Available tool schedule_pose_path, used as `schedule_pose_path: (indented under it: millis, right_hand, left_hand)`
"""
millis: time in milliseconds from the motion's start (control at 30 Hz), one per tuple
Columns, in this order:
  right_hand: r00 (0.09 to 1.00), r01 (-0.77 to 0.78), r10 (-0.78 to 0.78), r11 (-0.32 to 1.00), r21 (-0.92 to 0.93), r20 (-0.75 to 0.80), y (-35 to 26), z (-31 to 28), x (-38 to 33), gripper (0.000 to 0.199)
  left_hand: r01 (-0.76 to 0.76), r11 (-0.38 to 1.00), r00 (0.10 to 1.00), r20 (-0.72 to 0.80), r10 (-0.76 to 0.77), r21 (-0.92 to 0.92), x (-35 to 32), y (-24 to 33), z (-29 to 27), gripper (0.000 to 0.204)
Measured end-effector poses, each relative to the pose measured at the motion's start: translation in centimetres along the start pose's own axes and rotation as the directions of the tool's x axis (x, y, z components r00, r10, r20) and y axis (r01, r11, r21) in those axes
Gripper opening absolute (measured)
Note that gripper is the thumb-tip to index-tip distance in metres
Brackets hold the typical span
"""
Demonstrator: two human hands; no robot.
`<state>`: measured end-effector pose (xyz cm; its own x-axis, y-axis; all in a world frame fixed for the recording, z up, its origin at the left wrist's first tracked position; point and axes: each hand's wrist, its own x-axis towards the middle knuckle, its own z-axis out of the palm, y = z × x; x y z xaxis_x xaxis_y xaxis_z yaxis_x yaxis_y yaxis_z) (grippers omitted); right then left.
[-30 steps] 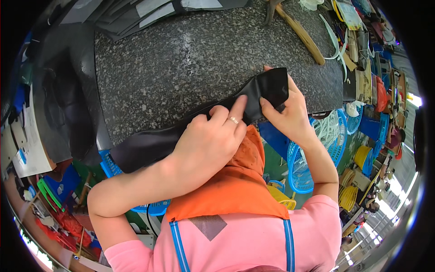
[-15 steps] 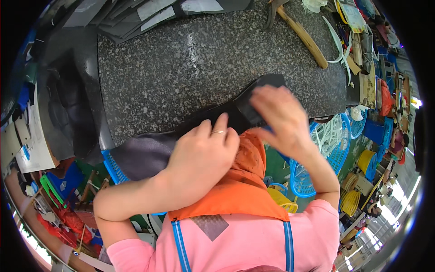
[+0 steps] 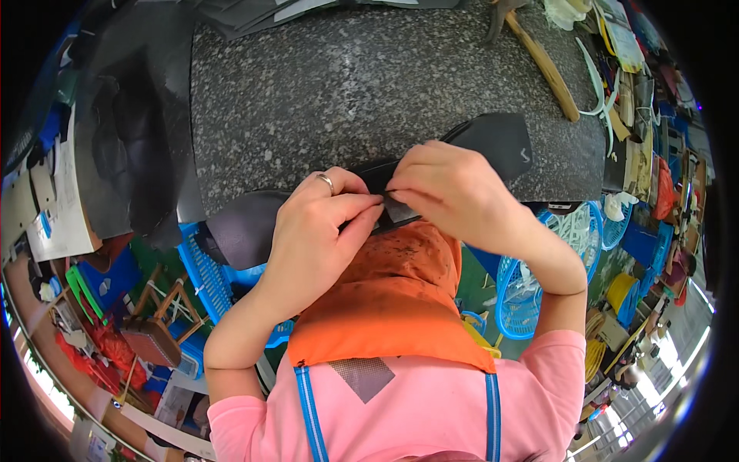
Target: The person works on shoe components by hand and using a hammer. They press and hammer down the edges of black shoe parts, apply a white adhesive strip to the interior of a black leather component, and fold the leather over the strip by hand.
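Pinched between thumb and fingers of the left hand (image 3: 312,235) and the right hand (image 3: 454,192): a long strip of black leather (image 3: 500,138), gripped near its middle where both sets of fingertips meet, nearly touching one another. Draped over the near edge of the speckled grey stone slab (image 3: 346,85), one rounded end lying flat on the stone to the right, the other end (image 3: 239,227) hanging off the slab to the left and curling downward. Silver ring (image 3: 326,182) on a left finger. Directly beneath the hands, an orange apron (image 3: 396,308) stained dark in the upper part, worn over a pink shirt (image 3: 400,408) with blue straps. On the far right of the slab, a wooden handle (image 3: 548,73) lying slantwise, with a pale curved strip (image 3: 594,81) just beside it. Dark sheets (image 3: 131,146) stacked at the slab's left end. Below the slab edge, a blue plastic crate (image 3: 204,277) to the left and a blue mesh basket (image 3: 523,285) to the right.
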<state>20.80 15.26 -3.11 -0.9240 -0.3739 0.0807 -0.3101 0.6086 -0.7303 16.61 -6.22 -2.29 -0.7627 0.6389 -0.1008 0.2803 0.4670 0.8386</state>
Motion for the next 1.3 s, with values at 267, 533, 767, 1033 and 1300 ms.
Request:
schedule_pose_path:
  millis: [267,533,767,1033,1300]
  right_hand:
    - [0.983,0.099,-0.104,0.994,0.035,0.155,-0.6,-0.4,-0.6,0.013]
    - [0.983,0.184,-0.173,0.955,-0.233,0.065,-0.5,1.0,-1.2,0.020]
    - [0.946,0.317,-0.320,0.868,-0.383,0.058,-1.7,2.3,-0.8,0.009]
    - [0.972,0.219,-0.235,0.866,-0.450,0.022,-3.0,2.6,0.0,0.010]
    - [0.997,0.072,-0.069,0.924,-0.376,0.020,-2.5,0.6,1.3,0.038]
  left_hand:
    - [-0.146,0.974,0.986,0.106,0.129,0.173,0.2,-0.3,-0.1,0.011]
    - [-0.329,0.896,0.944,0.121,0.306,0.299,-1.6,-1.4,0.3,0.019]
    - [-0.448,0.730,0.863,0.034,0.505,0.517,-3.9,-2.7,0.4,0.028]
    - [-0.372,0.853,0.906,-0.056,0.419,0.367,-3.9,-3.5,0.6,0.038]
    - [-0.293,0.903,0.937,-0.093,0.336,0.315,-1.9,-3.4,-0.5,0.052]
